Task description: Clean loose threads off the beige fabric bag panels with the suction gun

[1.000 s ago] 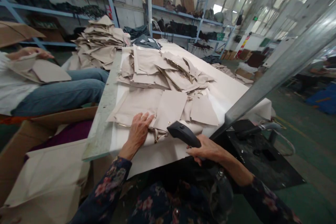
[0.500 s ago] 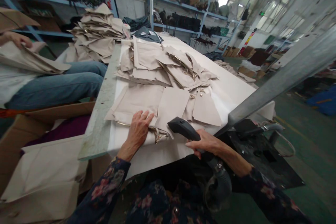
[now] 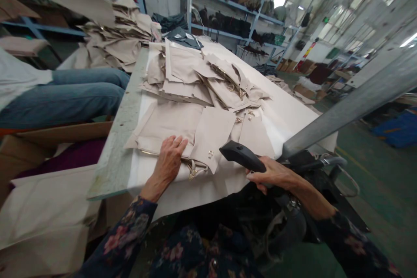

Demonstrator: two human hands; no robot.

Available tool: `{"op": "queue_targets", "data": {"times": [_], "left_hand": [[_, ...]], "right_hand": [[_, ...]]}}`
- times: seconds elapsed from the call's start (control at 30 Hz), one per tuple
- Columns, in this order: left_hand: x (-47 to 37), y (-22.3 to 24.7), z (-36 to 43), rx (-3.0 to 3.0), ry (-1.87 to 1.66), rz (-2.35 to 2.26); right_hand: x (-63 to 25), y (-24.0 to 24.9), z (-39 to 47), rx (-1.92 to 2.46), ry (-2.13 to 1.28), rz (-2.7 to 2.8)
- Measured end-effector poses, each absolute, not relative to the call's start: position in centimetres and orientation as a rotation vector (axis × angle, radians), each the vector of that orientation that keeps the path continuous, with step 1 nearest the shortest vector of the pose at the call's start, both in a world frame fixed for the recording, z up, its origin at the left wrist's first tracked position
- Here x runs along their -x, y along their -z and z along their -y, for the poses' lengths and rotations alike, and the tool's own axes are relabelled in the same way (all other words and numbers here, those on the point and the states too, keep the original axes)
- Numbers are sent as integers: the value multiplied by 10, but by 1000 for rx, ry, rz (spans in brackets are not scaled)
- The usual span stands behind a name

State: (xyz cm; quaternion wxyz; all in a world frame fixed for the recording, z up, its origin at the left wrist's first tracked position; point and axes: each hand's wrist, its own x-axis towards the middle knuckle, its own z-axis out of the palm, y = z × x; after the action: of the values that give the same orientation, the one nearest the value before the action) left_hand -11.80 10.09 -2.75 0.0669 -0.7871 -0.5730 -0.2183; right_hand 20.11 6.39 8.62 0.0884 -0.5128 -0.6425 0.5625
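Note:
My left hand (image 3: 168,158) lies with fingers outstretched on the front edge of a beige bag panel (image 3: 171,124), beside its gold zip. A beige flap (image 3: 216,132) with a small gold metal fitting (image 3: 210,153) extends to the right of the hand. Below it, a gold zip end (image 3: 193,171) hangs near the table's front. My right hand (image 3: 273,176) is closed around a black vacuum nozzle (image 3: 243,155) with a thick dark hose (image 3: 288,226) beneath. The nozzle's tip is just right of the flap, apparently apart from it.
More beige pieces with gold zips (image 3: 208,76) are heaped behind on the white-covered table (image 3: 286,95). A metal post (image 3: 348,104) slants up at right. On the left are a seated person's legs (image 3: 84,95), a cardboard box (image 3: 58,132) and another beige stack (image 3: 120,34).
My right hand has drawn the nozzle rightward off the flap, and the gold fitting now shows. My left hand stays on the panel. The person at left has lifted a beige piece.

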Motion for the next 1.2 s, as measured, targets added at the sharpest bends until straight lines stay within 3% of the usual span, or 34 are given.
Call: {"op": "queue_targets", "data": {"times": [0.33, 0.47, 0.77, 1.07, 1.2], "left_hand": [[119, 25, -103, 2429, 697, 1762], [118, 23, -92, 2452, 720, 1762], [96, 27, -51, 2079, 1301, 1931], [83, 31, -46, 2010, 1244, 1919], [52, 16, -42, 1861, 1005, 2122]], "right_hand": [[-165, -76, -70, 1459, -1915, 2024], [-172, -83, -61, 1487, -1839, 2056], [-172, -77, -72, 1422, -1789, 2018], [-131, -77, -93, 1350, -1709, 1994], [-148, -93, -92, 1429, -1604, 1917]]}}
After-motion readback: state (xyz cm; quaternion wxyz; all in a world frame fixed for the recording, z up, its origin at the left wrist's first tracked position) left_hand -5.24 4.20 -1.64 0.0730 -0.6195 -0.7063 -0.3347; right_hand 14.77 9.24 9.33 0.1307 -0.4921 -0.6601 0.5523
